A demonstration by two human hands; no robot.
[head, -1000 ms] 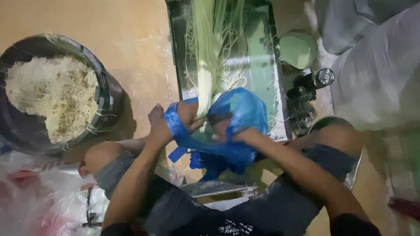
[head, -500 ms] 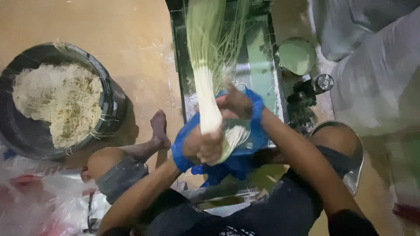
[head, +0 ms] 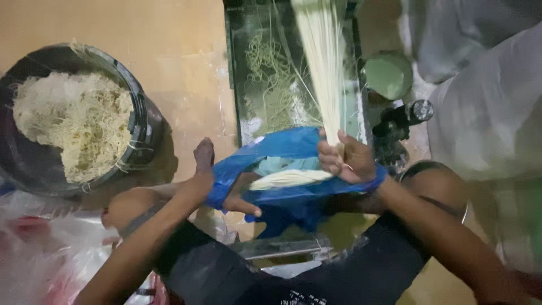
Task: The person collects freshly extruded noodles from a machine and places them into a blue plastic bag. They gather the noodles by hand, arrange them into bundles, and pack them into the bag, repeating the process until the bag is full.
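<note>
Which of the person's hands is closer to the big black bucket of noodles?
The left hand. It holds the blue bag's edge on the side toward the bucket, though apart from it. The right hand grips the noodle bundle on the bag's far side.

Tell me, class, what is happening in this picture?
A seated person feeds a long bundle of pale noodle strands into a blue plastic bag. The right hand grips the bundle over the bag's mouth; the left hand holds the bag open. A black tub of noodles stands on the floor nearby.
</note>
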